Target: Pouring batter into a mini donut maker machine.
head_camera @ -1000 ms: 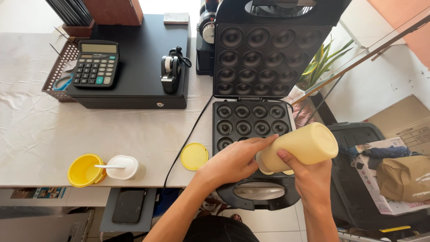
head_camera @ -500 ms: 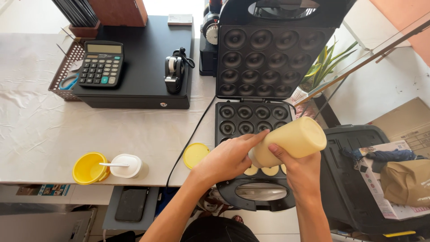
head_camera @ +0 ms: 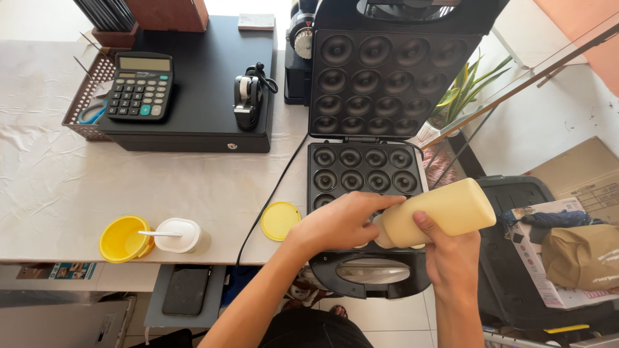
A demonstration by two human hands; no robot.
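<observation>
Bottle (head_camera: 438, 216): both hands gripping it, right hand (head_camera: 451, 258) wrapping the body, left hand (head_camera: 342, 222) pinching the nozzle end, over the mould (head_camera: 361, 171) at the table's near edge; far rows showing empty.

— What have you got in your hands?

— My right hand (head_camera: 451, 254) grips a pale yellow squeeze bottle (head_camera: 438, 219), tilted over the black doughnut maker (head_camera: 364, 171). My left hand (head_camera: 342, 222) rests at its nozzle end.

— And on the table?

— A yellow lid (head_camera: 280, 220) just beside the machine; a yellow bowl (head_camera: 121, 240) touching a white cup (head_camera: 182, 234).
</observation>
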